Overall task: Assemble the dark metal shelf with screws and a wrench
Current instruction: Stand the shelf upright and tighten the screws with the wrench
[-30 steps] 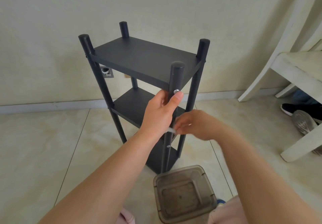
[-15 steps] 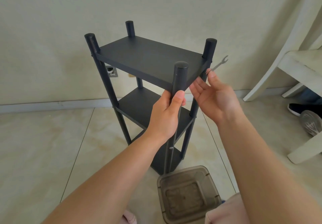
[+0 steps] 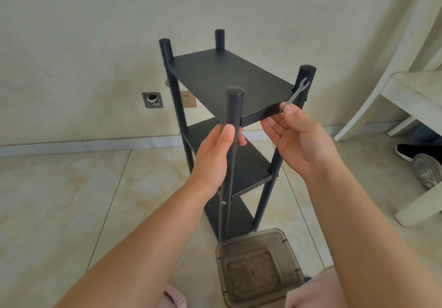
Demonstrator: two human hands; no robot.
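The dark metal shelf [image 3: 222,78] stands upright on the tiled floor, three boards between four round posts. My left hand [image 3: 212,157] is wrapped around the near post just under the top board. My right hand [image 3: 299,140] is palm up beside the board's near right edge and pinches a small silver open-ended wrench [image 3: 297,93] by its handle. The wrench's jaw points up, in front of the right post. A silver screw head [image 3: 224,203] shows lower on the near post, and another [image 3: 306,97] peeks out at the right post.
A translucent brown plastic container [image 3: 258,267] sits on the floor just in front of the shelf's base. A white wooden chair [image 3: 406,87] stands at the right, with shoes [image 3: 421,161] beneath it. Wall sockets [image 3: 152,100] are low on the wall behind the shelf.
My right hand rose from low on the near post to the top board's right edge, bringing the wrench up. The shelf has turned a little. My left hand kept its grip on the post.
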